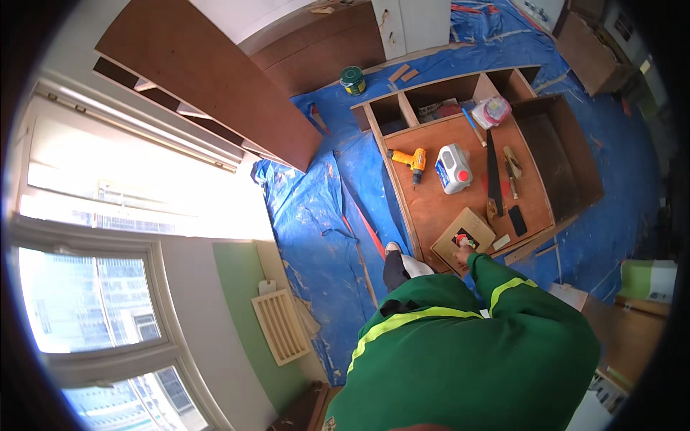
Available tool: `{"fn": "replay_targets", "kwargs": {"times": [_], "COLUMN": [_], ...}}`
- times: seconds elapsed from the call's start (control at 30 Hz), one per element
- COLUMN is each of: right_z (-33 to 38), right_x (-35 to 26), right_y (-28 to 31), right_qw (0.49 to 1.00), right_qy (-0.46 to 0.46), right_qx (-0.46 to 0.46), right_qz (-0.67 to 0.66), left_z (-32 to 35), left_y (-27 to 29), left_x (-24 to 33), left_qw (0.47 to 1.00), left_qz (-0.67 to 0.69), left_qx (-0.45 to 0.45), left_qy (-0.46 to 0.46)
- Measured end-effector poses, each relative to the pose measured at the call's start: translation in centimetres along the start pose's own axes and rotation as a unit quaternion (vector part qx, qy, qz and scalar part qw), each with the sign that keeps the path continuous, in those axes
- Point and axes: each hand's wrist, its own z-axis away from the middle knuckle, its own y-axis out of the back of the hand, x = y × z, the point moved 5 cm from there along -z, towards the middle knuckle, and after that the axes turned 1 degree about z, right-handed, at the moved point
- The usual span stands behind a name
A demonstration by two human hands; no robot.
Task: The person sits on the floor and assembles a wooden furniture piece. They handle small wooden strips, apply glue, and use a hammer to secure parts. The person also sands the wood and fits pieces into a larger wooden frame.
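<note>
My right hand point(464, 255), in a green sleeve with a yellow stripe, is at the near edge of a cardboard box point(474, 222). Its fingers look bent together at a small red and white thing point(463, 240) that shows at a dark opening in the box. What they hold is too small to make out. The box lies on a reddish-brown wooden panel point(438, 208), beside a handsaw point(493, 172), a black flat block point(517, 220) and a small pale block point(501, 242). My left hand is out of sight, hidden by my green jacket point(460, 352).
A yellow cordless drill point(410, 159), a white jug with a red cap point(452, 169), a clear tub point(491, 112) and a wooden hand plane point(512, 164) rest on the panel. Blue sheeting point(309, 223) covers the floor. A tall brown cabinet point(208, 65) leans by the window; a green bucket point(352, 80) stands behind.
</note>
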Motion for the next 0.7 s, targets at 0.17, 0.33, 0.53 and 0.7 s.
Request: {"fn": "replay_targets", "kwargs": {"times": [0.17, 0.33, 0.53, 0.7], "right_z": [1.3, 5.9, 6.8, 13.7], "right_x": [-2.1, -7.6, -3.0, 5.4], "right_y": [2.4, 3.7, 2.2, -8.9], "right_qw": [0.984, 0.957, 0.836, 0.821], "right_qy": [0.005, 0.031, 0.147, -0.057], "right_qx": [0.075, 0.088, 0.127, 0.186], "right_qz": [-0.159, -0.276, -0.513, -0.536], "left_z": [-8.0, -12.0, -11.7, -20.2], "left_y": [14.3, 16.8, 0.9, -7.6], "left_x": [21.2, 47.3, 63.4, 65.7], "left_qw": [0.996, 0.968, 0.941, 0.806], "left_qz": [0.004, 0.13, -0.243, -0.505], "left_qx": [0.059, 0.114, -0.103, -0.243], "left_qy": [-0.063, -0.181, -0.214, -0.188]}}
